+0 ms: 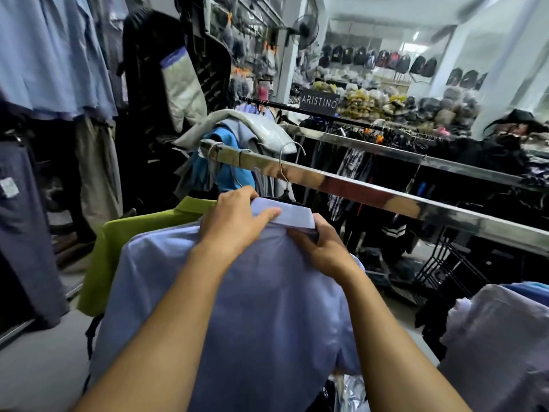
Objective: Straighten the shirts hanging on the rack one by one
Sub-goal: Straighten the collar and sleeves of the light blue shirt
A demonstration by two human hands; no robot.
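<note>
Head view: light-blue shirt (pixel 237 307) hangs by hanger (pixel 285 171) on steel rail (pixel 371 190), just beside green shirt (pixel 139 233). L hand (pixel 237 224) grips its collar (pixel 289 215); R hand (pixel 320 248) pinches collar's other end.

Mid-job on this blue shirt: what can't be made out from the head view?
Head view:
light blue shirt front: faces away; hem cut by bottom edge.
hanger shoulders: under the collar and left hand.
right hand fingertips: tucked behind the collar.
green shirt: mostly behind the blue one.

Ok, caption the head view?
Left hand and right hand grip the blue shirt by its collar under the rail.
</note>
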